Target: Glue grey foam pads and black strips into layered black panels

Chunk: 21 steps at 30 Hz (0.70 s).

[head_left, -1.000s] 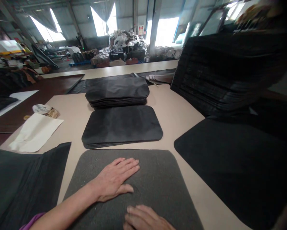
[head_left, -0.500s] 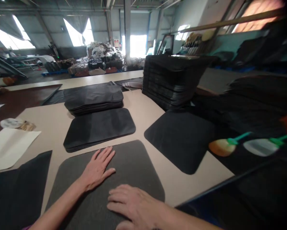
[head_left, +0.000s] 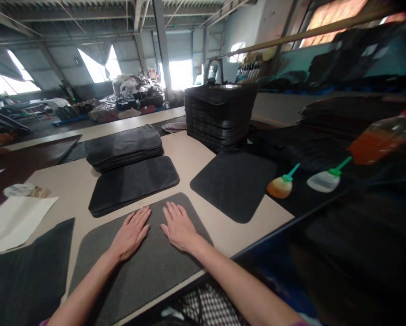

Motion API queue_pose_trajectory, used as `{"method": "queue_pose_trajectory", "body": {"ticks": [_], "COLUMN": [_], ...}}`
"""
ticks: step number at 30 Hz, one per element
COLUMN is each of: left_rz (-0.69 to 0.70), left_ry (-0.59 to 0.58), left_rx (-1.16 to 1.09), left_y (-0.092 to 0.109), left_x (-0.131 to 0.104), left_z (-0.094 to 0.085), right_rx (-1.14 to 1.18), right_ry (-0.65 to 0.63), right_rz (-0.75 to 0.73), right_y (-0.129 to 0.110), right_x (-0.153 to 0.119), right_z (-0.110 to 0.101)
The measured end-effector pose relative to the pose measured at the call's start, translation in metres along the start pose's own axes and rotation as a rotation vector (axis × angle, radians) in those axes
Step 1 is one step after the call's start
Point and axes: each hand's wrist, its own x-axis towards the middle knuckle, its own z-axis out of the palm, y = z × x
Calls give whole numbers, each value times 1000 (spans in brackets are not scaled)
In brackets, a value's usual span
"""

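Both hands rest on a dark grey sheet with rounded corners (head_left: 148,276), which lies at the table's near edge. My left hand (head_left: 131,233) is laid flat on its upper middle, fingers stretched forward. Flat near the sheet's far right part is my right hand (head_left: 179,226), its fingers extended and slightly apart. Just beyond the hands sits a low stack of black rounded sheets (head_left: 135,183). To the right, a single black sheet (head_left: 235,183) lies turned at an angle.
Farther back stand a folded black stack (head_left: 124,146) and a tall black pile (head_left: 219,117). At right are an orange-filled squeeze bottle (head_left: 280,187), a clear squeeze bottle (head_left: 324,181) and a large bottle of orange liquid (head_left: 375,140). White paper (head_left: 19,222) and black material (head_left: 29,271) lie left.
My right hand has moved forward from the sheet's near part to its far part. My left hand stays flat on the sheet. The view has turned to the right.
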Motion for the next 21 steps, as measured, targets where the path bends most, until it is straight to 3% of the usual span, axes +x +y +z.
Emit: {"method": "queue_pose_trajectory", "body": {"ticks": [6,10,14,17,18,21], "left_rz": [-30,-40,-35,-39,-47,-80], "left_ry": [-35,-27,5,52,77,113], "left_rx": [-7,-21,-26,-29,-29,-30], "left_y": [2,3,2,2,4,18], "left_x": [1,0,-3,-3,-2,-4], "left_z": [-4,-5,-3,-2,-4,-17], "right_rx": [-54,-69,-110,-202,-213,-149], "right_ry": [49,129,352,713,780,821], "right_rz": [182,291,513,821,894,947], "right_y": [24,48,128,200,219,249], "right_x": [-10,-33,-77,-118,-129,-140], "right_z": [10,-14,-62,-96,-104,-121]}}
